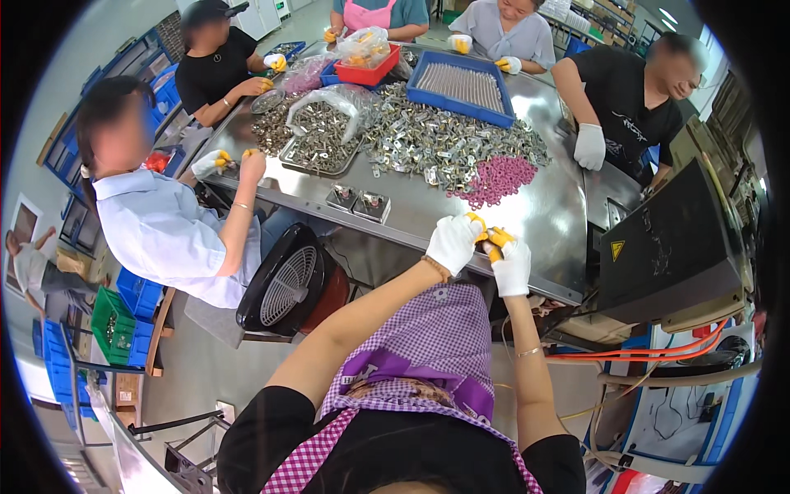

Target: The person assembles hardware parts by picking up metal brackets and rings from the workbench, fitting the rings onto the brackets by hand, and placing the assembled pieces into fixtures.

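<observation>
My left hand [453, 244], in a white glove with yellow fingertips, is closed at the near edge of the metal table [550, 239]. Close beside it, my right hand [512, 265] in a matching glove is closed too. Their fingertips nearly meet, with a small dark bit showing between them; its kind is too small to tell. Just beyond my hands lies a heap of small pink rings [495, 179]. Behind that spreads a large pile of small metal parts [424, 140].
Farther back are a blue tray of rod-like pieces [461, 86] and a red bin [366, 74]. Two small metal blocks [370, 206] sit at the table's left edge. Several co-workers surround the table. A black fan [288, 280] stands left, a black machine box [666, 239] right.
</observation>
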Demonstrator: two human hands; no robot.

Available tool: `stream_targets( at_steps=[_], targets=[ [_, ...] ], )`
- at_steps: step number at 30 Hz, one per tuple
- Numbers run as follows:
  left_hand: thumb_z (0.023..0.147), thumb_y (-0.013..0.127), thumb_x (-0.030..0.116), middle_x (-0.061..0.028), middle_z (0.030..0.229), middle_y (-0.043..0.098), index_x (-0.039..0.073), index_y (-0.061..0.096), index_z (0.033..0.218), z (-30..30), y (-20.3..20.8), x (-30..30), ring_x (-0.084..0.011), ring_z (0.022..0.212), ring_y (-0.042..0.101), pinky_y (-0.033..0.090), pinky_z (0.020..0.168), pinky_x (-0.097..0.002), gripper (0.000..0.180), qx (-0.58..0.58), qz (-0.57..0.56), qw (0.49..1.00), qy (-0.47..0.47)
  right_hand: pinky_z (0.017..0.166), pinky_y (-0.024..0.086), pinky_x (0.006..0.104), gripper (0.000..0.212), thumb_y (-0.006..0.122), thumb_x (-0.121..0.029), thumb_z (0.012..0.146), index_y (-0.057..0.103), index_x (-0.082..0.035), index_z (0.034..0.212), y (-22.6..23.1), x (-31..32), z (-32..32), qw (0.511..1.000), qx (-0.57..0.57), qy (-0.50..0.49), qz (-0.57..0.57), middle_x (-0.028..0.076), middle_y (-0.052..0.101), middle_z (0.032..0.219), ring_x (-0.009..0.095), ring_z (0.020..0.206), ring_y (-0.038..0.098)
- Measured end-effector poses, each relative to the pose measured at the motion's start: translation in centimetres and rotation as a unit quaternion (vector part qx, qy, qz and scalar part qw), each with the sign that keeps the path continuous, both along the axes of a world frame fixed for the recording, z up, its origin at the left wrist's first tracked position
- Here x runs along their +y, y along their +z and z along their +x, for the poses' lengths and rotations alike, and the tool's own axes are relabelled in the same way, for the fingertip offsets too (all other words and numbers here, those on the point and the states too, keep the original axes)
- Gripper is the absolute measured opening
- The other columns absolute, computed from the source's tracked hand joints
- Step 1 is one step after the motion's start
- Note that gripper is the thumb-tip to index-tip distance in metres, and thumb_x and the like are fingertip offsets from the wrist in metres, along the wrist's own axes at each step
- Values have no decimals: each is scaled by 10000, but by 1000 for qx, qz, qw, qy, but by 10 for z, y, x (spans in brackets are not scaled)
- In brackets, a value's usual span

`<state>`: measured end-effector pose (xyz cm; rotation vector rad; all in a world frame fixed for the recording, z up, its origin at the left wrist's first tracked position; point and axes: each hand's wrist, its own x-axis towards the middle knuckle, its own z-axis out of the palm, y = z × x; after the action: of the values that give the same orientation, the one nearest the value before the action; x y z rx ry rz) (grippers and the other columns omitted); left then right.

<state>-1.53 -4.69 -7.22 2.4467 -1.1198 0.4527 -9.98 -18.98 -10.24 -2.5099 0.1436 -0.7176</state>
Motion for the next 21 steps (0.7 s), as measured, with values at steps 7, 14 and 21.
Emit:
stream_targets(
  at_steps=[7, 14, 21],
  targets=[
    [858, 552, 244, -135, 851, 650, 81, 632, 938, -8, 43, 15, -303, 708, 623, 478, 643, -404, 198, -24, -12, 999, -20, 701, 494, 358, 463, 748, -112, 646, 657, -70, 1098, 33, 2, -17, 998, -35, -6, -49, 92, 690, 970, 270, 767, 627],
    [799, 606, 263, -102, 844, 610, 55, 622, 999, -60, 211, 102, -245, 711, 583, 455, 638, -351, 289, -76, 1, 936, -344, 719, 506, 369, 317, 712, -254, 760, 670, -104, 1036, 42, -56, 6, 931, 107, -333, -101, 91, 664, 945, 272, 775, 633],
    [799, 578, 177, -83, 807, 575, 47, 615, 927, -124, 281, 127, -231, 725, 561, 431, 642, -332, 186, -44, -88, 897, -431, 732, 516, 384, 342, 682, -318, 792, 660, -58, 1013, 25, -112, 28, 877, 114, -444, -146, 116, 655, 960, 286, 789, 638]
  ],
)
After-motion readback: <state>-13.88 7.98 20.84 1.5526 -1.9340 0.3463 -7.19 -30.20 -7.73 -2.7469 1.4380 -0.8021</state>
